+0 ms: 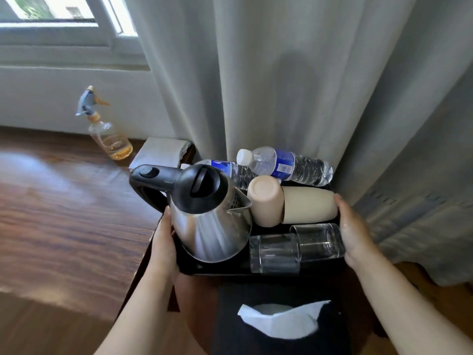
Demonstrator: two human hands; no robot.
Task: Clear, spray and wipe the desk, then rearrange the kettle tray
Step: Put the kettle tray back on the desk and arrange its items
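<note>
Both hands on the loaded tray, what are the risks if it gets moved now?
The kettle stands tall at the tray edge by the left hand; a tilt may tip it. The glasses and cups, inverted and loose near the right hand, may slide.

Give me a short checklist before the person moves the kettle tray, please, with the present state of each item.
1. Left hand grips the tray edge: ok.
2. Right hand on the opposite edge: ok.
3. Kettle seated level: not ok, it looks tilted.
4. Water bottles stable: not ok, they lie on their sides and could roll.
5. Glasses and cups inside the tray: ok.
6. Kettle cord free: cannot tell.
</note>
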